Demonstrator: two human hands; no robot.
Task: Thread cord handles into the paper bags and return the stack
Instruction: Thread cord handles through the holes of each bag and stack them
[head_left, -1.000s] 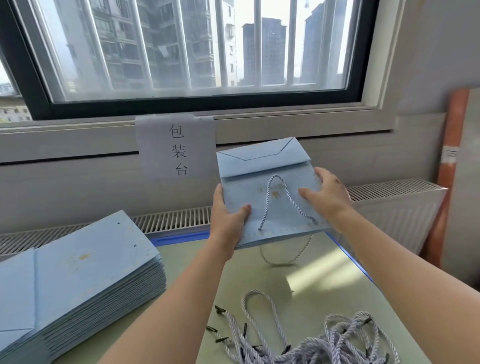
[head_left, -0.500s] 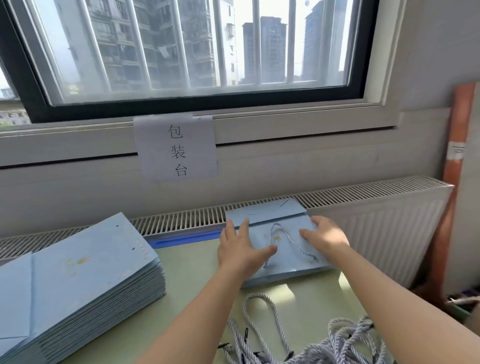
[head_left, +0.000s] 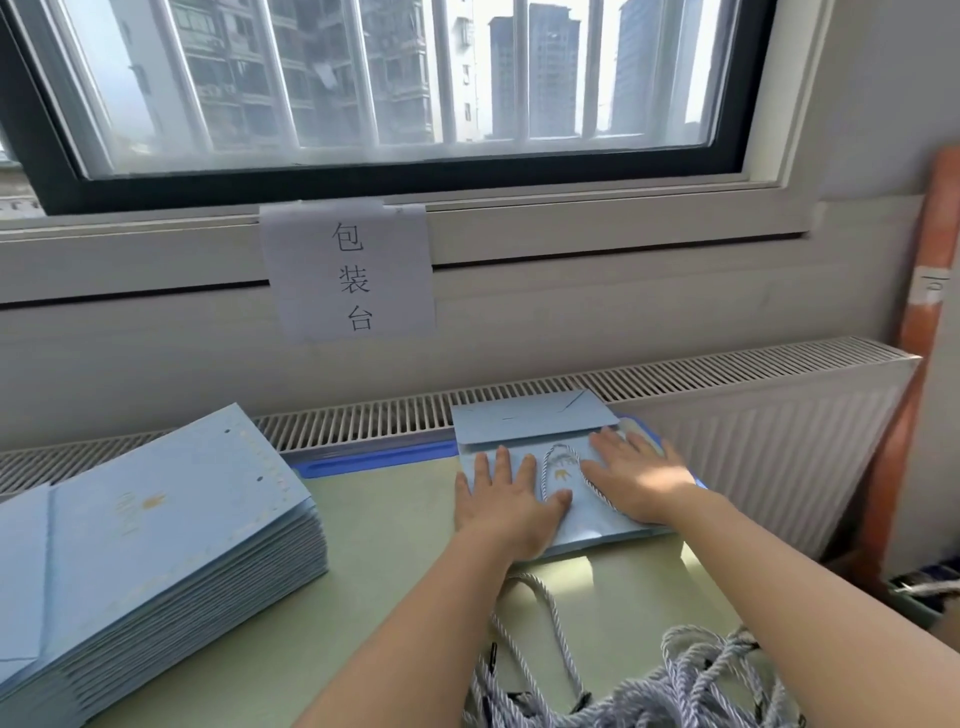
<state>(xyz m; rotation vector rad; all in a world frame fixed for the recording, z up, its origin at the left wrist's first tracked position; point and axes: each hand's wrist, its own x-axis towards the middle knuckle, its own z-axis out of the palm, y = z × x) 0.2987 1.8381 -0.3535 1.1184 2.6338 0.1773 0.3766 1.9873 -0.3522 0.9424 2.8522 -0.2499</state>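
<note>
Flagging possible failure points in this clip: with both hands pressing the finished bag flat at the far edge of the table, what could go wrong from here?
1. The threaded bag lies at the table's far right corner, its flap over the radiator grille; a push could slide it off.
2. The left hand and right hand press beside the cord handle; dragging might tug it.
3. The loose cords look tangled, so picking one may pull others.

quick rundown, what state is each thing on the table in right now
left hand: flat, pressing the threaded bag
right hand: flat, pressing the same bag
threaded bag: lying flat, cord handle fitted
stack of bags: piled flat, no cords showing
loose cords: tangled heap
</note>
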